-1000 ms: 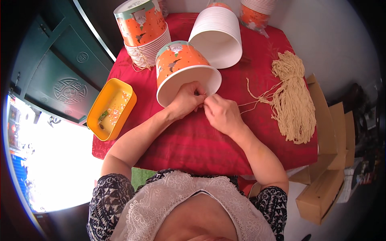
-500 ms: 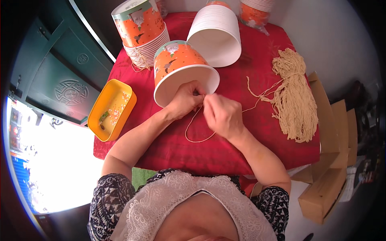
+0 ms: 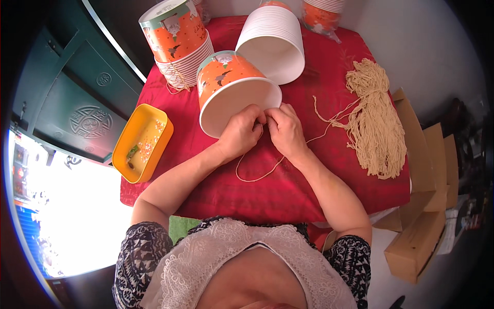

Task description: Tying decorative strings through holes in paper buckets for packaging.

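The left hand [image 3: 242, 131] has its fingers bunched in a tight pinch, with a tan cord [image 3: 249, 181] trailing out from beneath them; the right hand [image 3: 287, 133] sits just beside it, fingers curled, but from here I can't tell how tightly its tips close or on what. Below the grip the cord hangs in a loose loop over the red cloth [image 3: 226, 200], then passes under the right wrist. Just beyond the grip, the orange tub [image 3: 226, 77] lies tilted, its wide white mouth facing the person, the hands at the near right part of its rim. Off to the left of the grip stands a yellow bin [image 3: 157, 157] with small pale bits scattered inside, and well to the right lies a thick hank of cord [image 3: 378, 129], tied near its top. Beyond the tub a nested white stack [image 3: 270, 31] lies mouth-forward, while a stack of upturned tubs [image 3: 177, 38] stands farther left. Farthest out, behind them to the right, is a plastic-wrapped stack [image 3: 321, 18].
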